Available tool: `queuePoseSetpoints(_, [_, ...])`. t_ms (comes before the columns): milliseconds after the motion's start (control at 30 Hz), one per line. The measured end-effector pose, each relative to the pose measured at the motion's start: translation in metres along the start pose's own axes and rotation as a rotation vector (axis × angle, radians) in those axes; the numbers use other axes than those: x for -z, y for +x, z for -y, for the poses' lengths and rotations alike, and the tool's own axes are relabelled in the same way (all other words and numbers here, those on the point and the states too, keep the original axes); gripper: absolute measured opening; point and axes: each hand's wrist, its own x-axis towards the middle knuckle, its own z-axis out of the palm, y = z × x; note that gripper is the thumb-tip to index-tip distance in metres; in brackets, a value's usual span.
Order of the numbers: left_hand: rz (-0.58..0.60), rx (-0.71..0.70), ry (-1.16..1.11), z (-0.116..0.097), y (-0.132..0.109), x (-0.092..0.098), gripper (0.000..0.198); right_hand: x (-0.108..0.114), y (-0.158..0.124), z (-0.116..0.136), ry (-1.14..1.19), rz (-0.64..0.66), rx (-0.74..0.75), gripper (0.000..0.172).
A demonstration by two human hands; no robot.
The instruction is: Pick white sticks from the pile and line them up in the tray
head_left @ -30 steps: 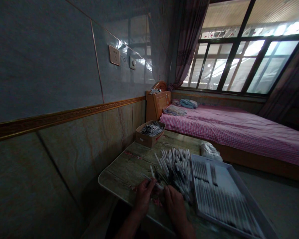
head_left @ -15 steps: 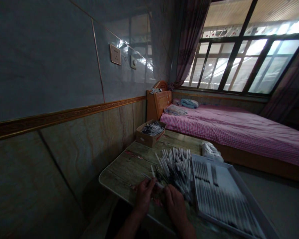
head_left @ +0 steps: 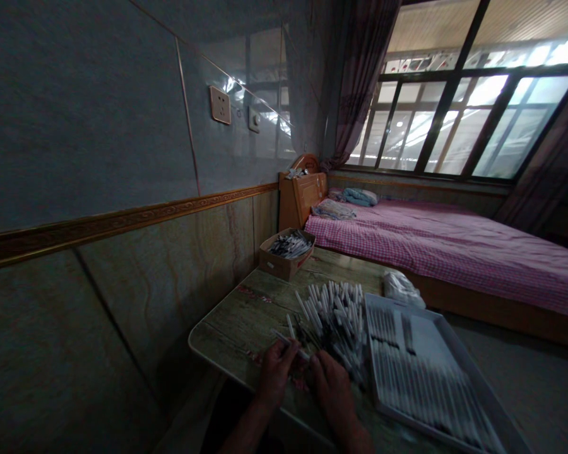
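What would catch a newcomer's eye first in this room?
Probably the big heap of white sticks in the middle of the table, with the left hand and right hand at its near edge. To the right, a white tray holds sticks in neat rows, while a pink checked bed lies beneath a bright window.

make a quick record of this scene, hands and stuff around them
left hand: pinches a white stick
right hand: at the near edge of a heap of white sticks
beside heap: white tray with sticks in rows
far table end: cardboard box holding more sticks
surface: wood-print table
background: bed with pink checked sheet, window
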Motion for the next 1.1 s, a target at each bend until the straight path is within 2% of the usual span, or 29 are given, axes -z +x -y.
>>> queuePoseSetpoints(133, [0.061, 0.023, 0.006, 0.004, 0.001, 0.001, 0.054, -0.002, -0.001, -0.006, -0.002, 0.03, 0.023, 0.06])
queuePoseSetpoints(233, [0.044, 0.003, 0.023, 0.006, 0.002, 0.002, 0.052, -0.002, -0.001, -0.004, 0.035, 0.058, -0.001, 0.061])
queuePoseSetpoints(400, [0.01, -0.066, 0.082, 0.003, 0.004, 0.001, 0.042, 0.0, 0.001, 0.001, 0.169, 0.092, -0.046, 0.046])
queuePoseSetpoints(467, [0.057, -0.067, 0.137, 0.0, 0.005, 0.001, 0.037, 0.0, 0.002, 0.0, 0.239, 0.069, -0.092, 0.043])
queuePoseSetpoints(567, [0.054, -0.08, 0.239, -0.008, 0.011, 0.003, 0.031, 0.002, 0.004, -0.005, 0.319, -0.076, -0.18, 0.041])
queuePoseSetpoints(667, [-0.008, -0.175, 0.443, -0.016, 0.023, 0.009, 0.019, 0.004, 0.006, -0.008, 0.344, -0.216, -0.244, 0.041])
queuePoseSetpoints(833, [-0.033, -0.35, 0.797, -0.02, 0.052, 0.017, 0.019, 0.005, 0.007, -0.008, 0.346, -0.256, -0.317, 0.04])
queuePoseSetpoints(933, [-0.032, -0.379, 0.958, -0.025, 0.071, 0.016, 0.022, 0.004, 0.007, -0.009, 0.349, -0.282, -0.34, 0.042])
queuePoseSetpoints(1100, [0.021, -0.376, 1.135, -0.038, 0.098, 0.004, 0.024, 0.003, 0.007, -0.011, 0.371, -0.316, -0.341, 0.045])
